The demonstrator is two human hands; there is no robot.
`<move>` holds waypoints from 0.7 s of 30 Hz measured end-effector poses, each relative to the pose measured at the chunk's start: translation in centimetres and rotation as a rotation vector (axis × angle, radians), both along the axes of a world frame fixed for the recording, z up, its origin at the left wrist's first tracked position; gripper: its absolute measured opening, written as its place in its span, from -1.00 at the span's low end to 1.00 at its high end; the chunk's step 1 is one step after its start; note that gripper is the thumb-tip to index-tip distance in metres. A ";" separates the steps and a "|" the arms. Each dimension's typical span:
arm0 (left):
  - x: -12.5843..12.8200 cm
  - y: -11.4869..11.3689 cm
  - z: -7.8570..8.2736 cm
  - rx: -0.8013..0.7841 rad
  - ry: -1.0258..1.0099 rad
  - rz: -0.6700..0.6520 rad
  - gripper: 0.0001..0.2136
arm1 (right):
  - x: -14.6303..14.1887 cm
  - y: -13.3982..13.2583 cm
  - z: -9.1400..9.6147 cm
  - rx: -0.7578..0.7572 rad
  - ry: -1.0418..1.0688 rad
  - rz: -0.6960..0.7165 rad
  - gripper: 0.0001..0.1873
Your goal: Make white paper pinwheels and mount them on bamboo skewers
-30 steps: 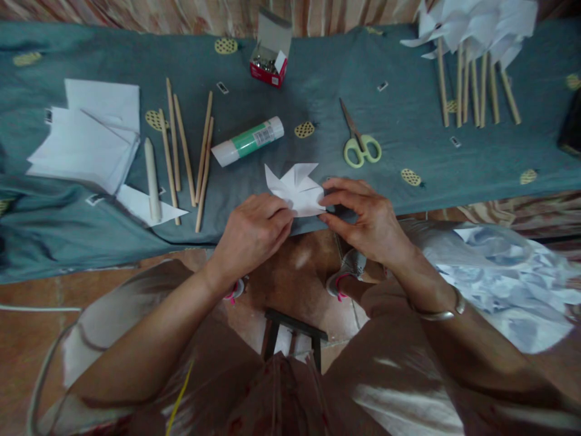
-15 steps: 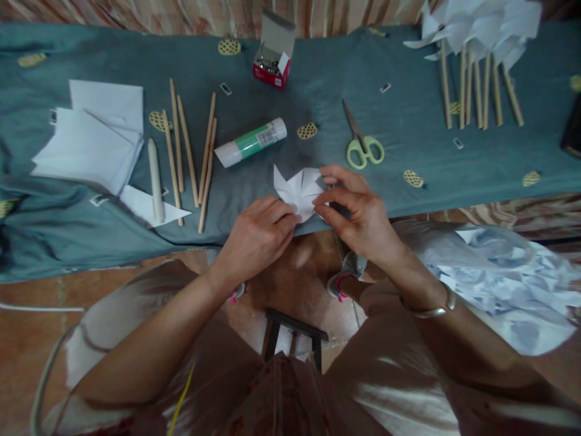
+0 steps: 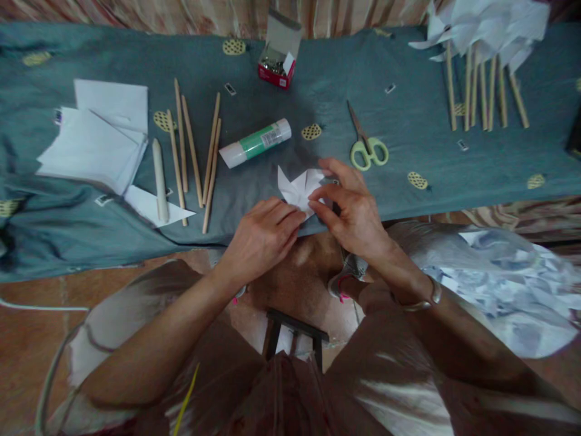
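A white paper pinwheel [image 3: 297, 189] with pointed blades lies near the front edge of the teal cloth. My left hand [image 3: 265, 233] pinches its lower edge, fingers pressed together. On its right side, my right hand [image 3: 347, 206] grips the paper between thumb and index finger, the other fingers curled above. My fingers cover part of the lower and right blades. Just beyond lies a glue stick [image 3: 256, 143] with a green label. Scissors [image 3: 367, 148] with pale green handles rest to the right, blades pointing away.
Several wooden sticks [image 3: 188, 151] and a white tapered tool [image 3: 160, 181] lie left, beside stacked paper sheets [image 3: 95, 142]. A red box [image 3: 275, 75] of small metal pieces stands open at the back. Finished pinwheels [image 3: 490, 36] lie far right; a plastic bag [image 3: 503, 284] of paper sits below.
My right thumb and index finger have moved inward, to the left, over the pinwheel's middle. My left hand keeps its pinch on the lower edge. The whole view has shifted slightly.
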State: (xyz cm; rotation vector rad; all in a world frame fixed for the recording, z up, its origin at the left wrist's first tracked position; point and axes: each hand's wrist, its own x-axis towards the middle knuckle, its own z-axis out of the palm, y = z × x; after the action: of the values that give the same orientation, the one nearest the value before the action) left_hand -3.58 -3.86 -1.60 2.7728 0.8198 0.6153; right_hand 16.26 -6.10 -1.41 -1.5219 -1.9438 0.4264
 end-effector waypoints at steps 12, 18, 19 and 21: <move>0.0 0.1 -0.1 -0.069 -0.038 -0.050 -0.79 | -0.4 0.4 -0.7 0.012 0.021 -0.007 -0.86; 0.0 0.1 0.1 -0.084 -0.035 -0.052 -0.79 | -0.2 0.4 -0.9 -0.007 0.001 0.013 -0.78; 0.0 0.1 0.1 -0.086 -0.033 -0.051 -0.79 | -0.2 0.4 -0.9 -0.006 -0.006 0.012 -0.78; 0.0 0.1 0.1 -0.090 -0.031 -0.048 -0.79 | -0.2 0.4 -0.9 -0.001 -0.018 0.007 -0.78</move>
State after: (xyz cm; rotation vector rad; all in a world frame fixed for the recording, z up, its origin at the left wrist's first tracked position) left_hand -3.60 -3.81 -1.52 2.6870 0.7536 0.5957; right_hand 16.05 -5.67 -2.33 -1.5253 -1.9636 0.4183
